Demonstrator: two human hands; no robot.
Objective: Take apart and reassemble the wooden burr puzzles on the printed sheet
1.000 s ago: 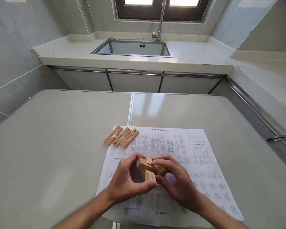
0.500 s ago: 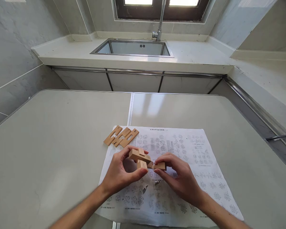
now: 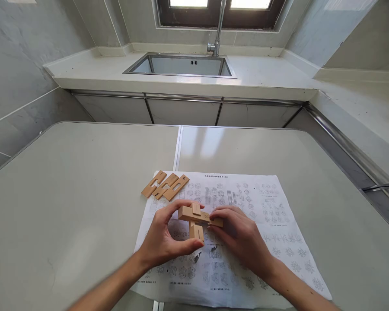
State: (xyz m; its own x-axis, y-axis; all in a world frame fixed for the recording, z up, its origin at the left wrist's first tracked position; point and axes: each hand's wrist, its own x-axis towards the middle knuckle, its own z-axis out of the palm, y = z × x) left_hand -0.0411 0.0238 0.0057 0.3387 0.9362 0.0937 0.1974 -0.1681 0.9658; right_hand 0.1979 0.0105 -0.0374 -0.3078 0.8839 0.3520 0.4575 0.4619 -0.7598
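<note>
Several notched wooden puzzle pieces are joined crosswise into a wooden puzzle (image 3: pixel 194 213) above the printed sheet. My left hand (image 3: pixel 164 233) is closed on it, thumb at the lower block's end and fingers behind the top. At its right side, my right hand (image 3: pixel 241 231) pinches a wooden puzzle piece (image 3: pixel 217 222), which meets the assembly; whether it is locked in cannot be seen. Beyond my left hand lie flat numbered wooden pieces (image 3: pixel 176 187), slanted side by side, with cut-out slots.
Under my hands the white sheet (image 3: pixel 298 268) of small line diagrams lies on a pale table (image 3: pixel 68 185) with a seam. Behind the table is a counter (image 3: pixel 262 71) with a sink (image 3: pixel 181 65) and a faucet (image 3: pixel 215 45).
The joined puzzle has tilted and shifted slightly right in my left hand, showing more of the lower block. My right hand has brought its piece closer against the assembly.
</note>
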